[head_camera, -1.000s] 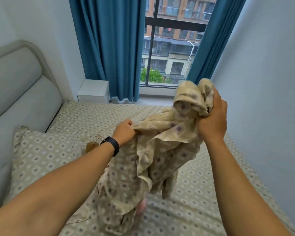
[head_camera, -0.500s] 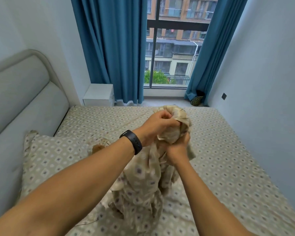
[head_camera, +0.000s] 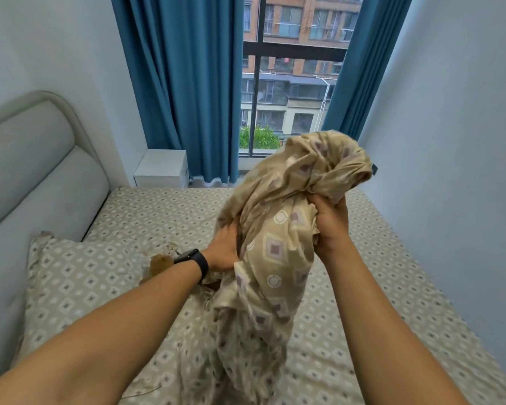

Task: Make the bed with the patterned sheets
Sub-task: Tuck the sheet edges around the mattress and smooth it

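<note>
Beige cotton printed with diamonds and rings fills the middle of the scene as a person works on a bunched sheet (head_camera: 278,244) above an already covered mattress (head_camera: 377,282). The right hand (head_camera: 330,223) holds the cloth high, fingers clamped around a gathered neck of fabric so that a crumpled knot spills over the top, seemingly to let the rest hang free and show its edges. The left hand (head_camera: 224,251), with a black wristband (head_camera: 193,260) on its wrist, reaches lower into the folds; its fingertips are buried in the cloth, so whether they pinch or merely part the layers cannot be told. The loose tail of the sheet trails down to the near part of the bed. A matching pillow (head_camera: 79,285) lies at the near left against the grey padded headboard (head_camera: 38,176), probably set aside to keep the spreading area free. At the far end stand a white nightstand (head_camera: 162,168), blue curtains (head_camera: 184,83) and a window (head_camera: 292,83).
</note>
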`<state>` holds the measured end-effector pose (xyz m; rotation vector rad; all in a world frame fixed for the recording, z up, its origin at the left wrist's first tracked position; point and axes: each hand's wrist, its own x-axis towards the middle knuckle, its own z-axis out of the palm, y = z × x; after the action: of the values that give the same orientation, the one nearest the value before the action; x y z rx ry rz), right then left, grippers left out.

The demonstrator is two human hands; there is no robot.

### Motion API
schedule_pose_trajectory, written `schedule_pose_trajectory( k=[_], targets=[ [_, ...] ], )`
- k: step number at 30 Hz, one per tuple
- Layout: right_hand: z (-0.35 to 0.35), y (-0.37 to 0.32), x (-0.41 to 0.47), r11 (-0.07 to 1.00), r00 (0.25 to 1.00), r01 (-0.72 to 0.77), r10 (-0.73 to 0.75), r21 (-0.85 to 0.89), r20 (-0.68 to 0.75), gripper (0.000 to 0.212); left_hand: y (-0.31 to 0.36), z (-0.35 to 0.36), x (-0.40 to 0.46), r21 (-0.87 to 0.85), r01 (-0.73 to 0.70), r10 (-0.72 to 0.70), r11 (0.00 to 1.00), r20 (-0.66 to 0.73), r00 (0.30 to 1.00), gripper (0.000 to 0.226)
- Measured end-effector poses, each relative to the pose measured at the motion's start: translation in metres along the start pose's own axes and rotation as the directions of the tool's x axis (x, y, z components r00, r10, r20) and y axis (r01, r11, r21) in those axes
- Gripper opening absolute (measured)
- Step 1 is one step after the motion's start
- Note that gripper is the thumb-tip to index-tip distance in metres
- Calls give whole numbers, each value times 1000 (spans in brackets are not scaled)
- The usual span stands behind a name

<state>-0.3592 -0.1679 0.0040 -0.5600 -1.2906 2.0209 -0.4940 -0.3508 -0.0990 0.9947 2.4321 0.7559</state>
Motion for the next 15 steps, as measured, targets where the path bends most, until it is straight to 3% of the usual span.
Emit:
schedule_pose_trajectory(
  k=[2, 4, 6, 7, 8, 9, 11, 12, 13, 15],
  targets=[
    [-1, -3, 5, 991, 997, -63, 58, 114, 50, 49, 14, -2, 1, -177, 1, -5, 984, -24, 1000, 130],
    [-4, -10, 12, 977, 992, -102, 86, 185, 90, 63, 25, -4, 1, -354, 4, 1, 935, 15, 1000, 76],
    [-15, -17, 21, 996, 999, -4, 7, 93, -34, 58, 25, -5, 0, -364, 16, -4, 931, 31, 999, 20],
    [-22, -24, 23, 993, 986, 86, -96, -80, -133, 53, 21, -7, 0, -347, 26, -20, 938, 23, 1000, 11],
    [-32, -27, 25, 933, 953, 159, -231, -322, -198, 54, 16, -11, 0, -333, 54, -55, 941, 4, 998, 14],
    [-40, -31, 24, 796, 920, 177, -343, -580, -191, 59, 14, -18, 0, -352, 94, -107, 931, -18, 994, 22],
    [-55, -29, 20, 418, 924, 84, -373, -904, -87, 62, 18, -31, 2, -425, 111, -175, 899, -115, 978, 28],
    [-60, -24, 18, 260, 947, 52, -319, -964, -35, 63, 26, -38, 3, -457, 96, -191, 884, -167, 967, 24],
    [-63, -18, 16, 173, 971, 35, -240, -984, -8, 65, 37, -44, 6, -498, 87, -217, 863, -210, 953, 24],
    [-55, -7, 9, 180, 993, 53, -112, -982, 33, 71, 57, -52, 15, -585, 51, -260, 809, -279, 924, 28]
  ],
)
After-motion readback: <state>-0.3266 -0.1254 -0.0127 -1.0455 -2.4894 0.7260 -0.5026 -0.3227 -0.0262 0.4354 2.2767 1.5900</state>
